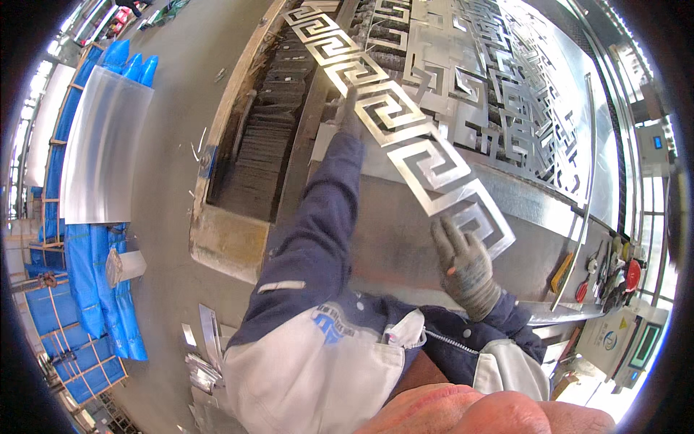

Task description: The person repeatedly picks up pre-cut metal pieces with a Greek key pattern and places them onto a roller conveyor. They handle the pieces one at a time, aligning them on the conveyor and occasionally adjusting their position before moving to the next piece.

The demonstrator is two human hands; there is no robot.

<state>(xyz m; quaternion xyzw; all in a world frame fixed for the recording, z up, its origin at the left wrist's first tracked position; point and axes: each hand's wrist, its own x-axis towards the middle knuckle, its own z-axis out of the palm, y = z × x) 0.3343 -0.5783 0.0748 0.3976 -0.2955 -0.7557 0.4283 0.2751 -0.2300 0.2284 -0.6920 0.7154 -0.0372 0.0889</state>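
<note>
At the near end of the metal strip (410, 182), we see the right hand (466, 271), gloved in grey, its fingers reaching forward and nearly straight against the strip's edge. We can't make out whether that grip pinches the metal or only rests on it. The left hand (350, 116) meets the strip's left edge farther up; it is blurred and partly covered, so how far its grip is closed stays unclear to us. The left arm stretches well forward, while the right is bent close to the body. The strip, cut in a key pattern, runs slantwise from upper left to lower right, over the table (390, 249). Beyond it we find patterned metal sheets (463, 126); to its left, a dark slatted bay (264, 130). Hand tools (614, 275) lie at far right.
</note>
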